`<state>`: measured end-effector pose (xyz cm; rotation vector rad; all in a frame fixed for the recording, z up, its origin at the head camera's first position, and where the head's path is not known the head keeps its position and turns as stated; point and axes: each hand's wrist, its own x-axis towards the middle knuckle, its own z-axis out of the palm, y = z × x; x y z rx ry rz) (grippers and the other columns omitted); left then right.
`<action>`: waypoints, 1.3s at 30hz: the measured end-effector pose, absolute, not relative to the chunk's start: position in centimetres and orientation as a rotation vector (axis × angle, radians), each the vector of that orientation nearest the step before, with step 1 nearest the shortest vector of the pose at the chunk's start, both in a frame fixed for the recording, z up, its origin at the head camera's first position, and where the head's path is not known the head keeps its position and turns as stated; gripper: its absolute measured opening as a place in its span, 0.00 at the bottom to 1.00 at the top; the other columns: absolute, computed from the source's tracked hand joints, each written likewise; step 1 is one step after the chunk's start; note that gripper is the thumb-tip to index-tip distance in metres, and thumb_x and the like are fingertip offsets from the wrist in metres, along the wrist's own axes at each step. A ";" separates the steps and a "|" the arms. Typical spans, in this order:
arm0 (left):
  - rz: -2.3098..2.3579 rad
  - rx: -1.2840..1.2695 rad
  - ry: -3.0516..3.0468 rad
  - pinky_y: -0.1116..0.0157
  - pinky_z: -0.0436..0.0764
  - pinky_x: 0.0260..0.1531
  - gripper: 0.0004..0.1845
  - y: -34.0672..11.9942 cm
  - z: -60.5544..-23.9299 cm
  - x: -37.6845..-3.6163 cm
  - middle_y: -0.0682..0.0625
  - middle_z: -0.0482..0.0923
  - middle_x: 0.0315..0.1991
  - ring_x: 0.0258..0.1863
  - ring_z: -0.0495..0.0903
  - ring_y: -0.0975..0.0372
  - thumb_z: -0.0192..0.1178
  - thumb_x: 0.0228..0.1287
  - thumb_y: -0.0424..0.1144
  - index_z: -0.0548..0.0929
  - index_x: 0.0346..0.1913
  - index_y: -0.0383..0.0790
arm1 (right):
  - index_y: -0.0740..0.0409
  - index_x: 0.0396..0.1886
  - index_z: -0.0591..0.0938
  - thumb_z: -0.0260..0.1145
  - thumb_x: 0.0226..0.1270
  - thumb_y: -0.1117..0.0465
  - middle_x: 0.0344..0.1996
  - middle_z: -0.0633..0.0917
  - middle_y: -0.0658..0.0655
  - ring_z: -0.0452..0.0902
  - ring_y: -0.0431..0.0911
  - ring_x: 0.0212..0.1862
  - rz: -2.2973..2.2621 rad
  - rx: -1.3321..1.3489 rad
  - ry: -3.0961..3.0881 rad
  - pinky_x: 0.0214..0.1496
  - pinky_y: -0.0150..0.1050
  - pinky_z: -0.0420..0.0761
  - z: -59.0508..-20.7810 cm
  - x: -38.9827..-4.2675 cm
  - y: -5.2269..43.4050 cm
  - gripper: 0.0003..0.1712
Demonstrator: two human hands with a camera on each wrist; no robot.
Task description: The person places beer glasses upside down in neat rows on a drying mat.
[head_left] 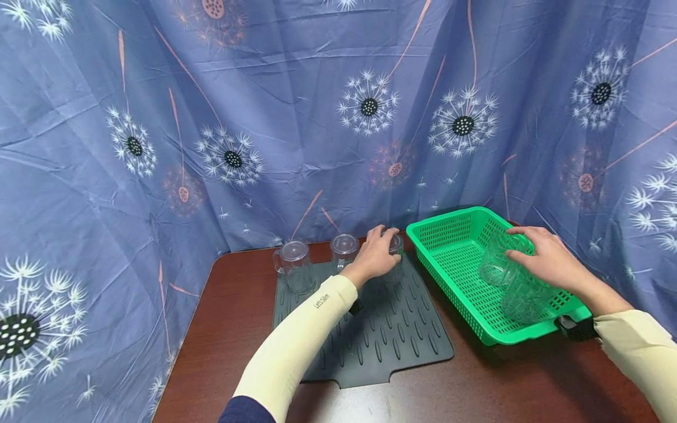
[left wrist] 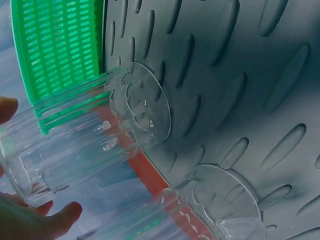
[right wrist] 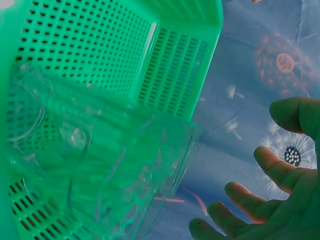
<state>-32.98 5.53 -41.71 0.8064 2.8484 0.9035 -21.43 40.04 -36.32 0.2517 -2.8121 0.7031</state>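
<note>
At the back right of the grey ribbed mat [head_left: 370,335], my left hand [head_left: 376,255] holds the base end of an upturned clear glass mug [left wrist: 75,135], thumb on one side and fingers on the other. The mug's rim meets the mat. Two more upturned glass mugs [head_left: 298,270] [head_left: 345,244] stand to its left. My right hand [head_left: 550,258] hovers with spread fingers over the green basket [head_left: 449,288], close to a glass [head_left: 497,261]. In the right wrist view its fingers [right wrist: 280,172] are apart from the glass [right wrist: 110,160]. A second glass [head_left: 523,299] lies nearer the basket's front.
The brown table [head_left: 211,341] carries the mat and, to its right, the basket. A blue curtain with dandelion prints [head_left: 317,117] hangs right behind the table's back edge. The basket's raised walls surround the glasses in it.
</note>
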 end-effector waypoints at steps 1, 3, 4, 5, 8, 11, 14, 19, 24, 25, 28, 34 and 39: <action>0.902 0.809 2.859 0.48 0.67 0.70 0.34 5.5 -41.7 -32.9 0.46 0.48 0.80 0.80 0.50 0.52 0.60 0.71 0.45 0.61 0.77 0.57 | 0.68 0.67 0.70 0.63 0.74 0.56 0.65 0.68 0.78 0.55 0.77 0.68 0.699 0.260 -2.812 0.63 0.71 0.53 -36.2 -21.6 40.2 0.29; 0.888 0.816 2.883 0.47 0.64 0.71 0.35 5.4 -41.6 -32.8 0.46 0.48 0.80 0.80 0.49 0.52 0.60 0.71 0.45 0.61 0.78 0.56 | 0.69 0.68 0.68 0.62 0.75 0.55 0.65 0.67 0.79 0.53 0.77 0.69 0.692 0.266 -2.840 0.64 0.73 0.50 -36.1 -22.0 40.6 0.31; 0.882 0.816 2.891 0.47 0.63 0.72 0.35 5.4 -41.6 -32.7 0.46 0.48 0.80 0.80 0.48 0.52 0.60 0.71 0.45 0.61 0.78 0.56 | 0.69 0.69 0.67 0.62 0.75 0.54 0.66 0.66 0.79 0.52 0.77 0.69 0.688 0.270 -2.859 0.65 0.73 0.50 -36.0 -22.1 40.8 0.32; 0.875 0.820 2.896 0.47 0.63 0.72 0.35 5.3 -41.5 -32.5 0.46 0.47 0.81 0.80 0.48 0.52 0.60 0.71 0.45 0.60 0.78 0.55 | 0.69 0.70 0.66 0.62 0.76 0.53 0.66 0.65 0.79 0.51 0.77 0.69 0.685 0.272 -2.879 0.65 0.74 0.49 -36.0 -22.3 41.0 0.33; 0.864 0.835 2.914 0.48 0.67 0.70 0.36 5.3 -41.4 -32.0 0.46 0.45 0.81 0.80 0.46 0.52 0.60 0.71 0.44 0.59 0.78 0.54 | 0.71 0.72 0.64 0.61 0.76 0.52 0.67 0.64 0.80 0.51 0.78 0.69 0.659 0.287 -2.920 0.64 0.75 0.49 -35.7 -22.9 41.4 0.36; 0.885 0.872 2.919 0.50 0.71 0.66 0.36 5.2 -41.2 -31.3 0.46 0.44 0.81 0.81 0.45 0.52 0.60 0.72 0.43 0.59 0.78 0.53 | 0.72 0.73 0.62 0.61 0.77 0.52 0.68 0.65 0.80 0.52 0.77 0.69 0.635 0.292 -2.943 0.63 0.74 0.52 -35.6 -23.5 41.9 0.37; 0.909 0.913 2.911 0.51 0.74 0.64 0.36 5.0 -41.1 -30.6 0.46 0.44 0.81 0.80 0.45 0.53 0.60 0.72 0.43 0.59 0.78 0.53 | 0.73 0.74 0.61 0.59 0.77 0.52 0.68 0.64 0.80 0.52 0.77 0.68 0.628 0.285 -2.964 0.62 0.73 0.53 -35.6 -24.0 42.3 0.38; 0.890 0.935 2.902 0.52 0.75 0.64 0.35 4.3 -41.3 -29.4 0.46 0.46 0.80 0.80 0.46 0.53 0.59 0.72 0.43 0.59 0.78 0.53 | 0.72 0.76 0.58 0.59 0.77 0.48 0.69 0.62 0.80 0.50 0.77 0.70 0.655 0.261 -3.019 0.63 0.74 0.53 -36.0 -24.8 42.6 0.42; 0.873 0.953 2.908 0.52 0.73 0.65 0.36 3.5 -41.4 -28.4 0.46 0.46 0.80 0.80 0.46 0.54 0.59 0.72 0.44 0.58 0.78 0.53 | 0.73 0.76 0.56 0.59 0.77 0.47 0.70 0.60 0.81 0.49 0.77 0.70 0.650 0.250 -3.051 0.64 0.75 0.51 -35.8 -25.5 42.4 0.44; 0.876 0.959 2.908 0.52 0.73 0.65 0.36 3.4 -41.4 -28.2 0.46 0.46 0.80 0.80 0.46 0.54 0.59 0.72 0.45 0.58 0.78 0.53 | 0.73 0.76 0.56 0.59 0.77 0.47 0.70 0.60 0.81 0.49 0.78 0.70 0.650 0.252 -3.055 0.64 0.76 0.49 -35.7 -25.6 42.4 0.44; 0.895 0.971 2.900 0.50 0.72 0.66 0.35 2.8 -41.2 -27.5 0.44 0.47 0.80 0.80 0.47 0.53 0.59 0.72 0.44 0.59 0.78 0.53 | 0.74 0.76 0.56 0.59 0.77 0.47 0.69 0.59 0.82 0.50 0.78 0.69 0.645 0.255 -3.063 0.64 0.76 0.49 -35.5 -25.9 42.3 0.44; 0.911 1.004 2.887 0.50 0.74 0.64 0.35 2.0 -41.0 -26.0 0.43 0.49 0.80 0.80 0.49 0.54 0.59 0.72 0.44 0.60 0.78 0.51 | 0.74 0.76 0.55 0.58 0.77 0.46 0.69 0.58 0.83 0.52 0.79 0.69 0.620 0.247 -3.093 0.62 0.77 0.52 -35.3 -26.5 42.2 0.45; 0.894 1.035 2.887 0.51 0.74 0.64 0.34 1.3 -41.2 -24.8 0.44 0.52 0.79 0.79 0.51 0.54 0.59 0.71 0.43 0.61 0.77 0.52 | 0.75 0.76 0.54 0.58 0.77 0.46 0.69 0.56 0.84 0.48 0.80 0.69 0.620 0.240 -3.125 0.62 0.78 0.52 -35.4 -27.2 42.1 0.46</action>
